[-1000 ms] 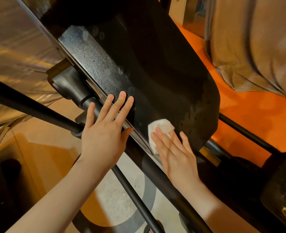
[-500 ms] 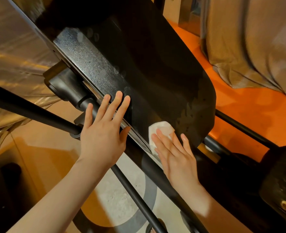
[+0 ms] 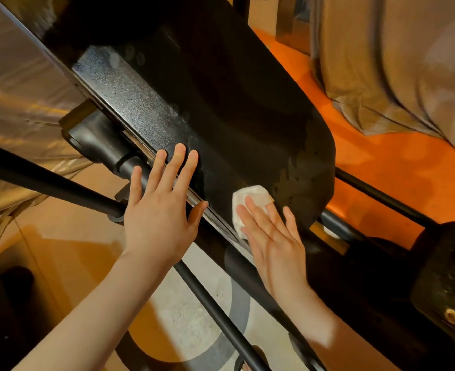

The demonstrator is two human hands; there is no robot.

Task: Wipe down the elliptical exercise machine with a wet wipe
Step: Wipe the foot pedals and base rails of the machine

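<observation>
My right hand [image 3: 273,245] lay flat with fingers straight, pressing the folded wet wipe [image 3: 250,203] against the black shroud of the elliptical [image 3: 234,108], low on its panel, about five o'clock from the panel's middle. My left hand [image 3: 156,210] was also spread open, palm on the shroud's edge strip at nine o'clock from the wipe, holding nothing, only bracing.

The wipe was pinned only by pressure, not pinched, so I judged it could skid out from under my fingertips on the damp surface and drop toward the floor [image 3: 194,325] at six o'clock. Wet streaks toward three o'clock from the wipe suggested the plastic was slick there. My left thumb sat just beside the seam along the strip; a push that way might have caught it. The dark rail [image 3: 47,183] passed under my left wrist, and leaning harder could have knocked my forearm against it.

The shroud's rounded corner ended close by at three o'clock, so a stroke that way would have run off the edge quickly. Toward twelve and eleven o'clock the panel offered broad open room. A draped cloth [image 3: 395,62] hung well apart at one o'clock.
</observation>
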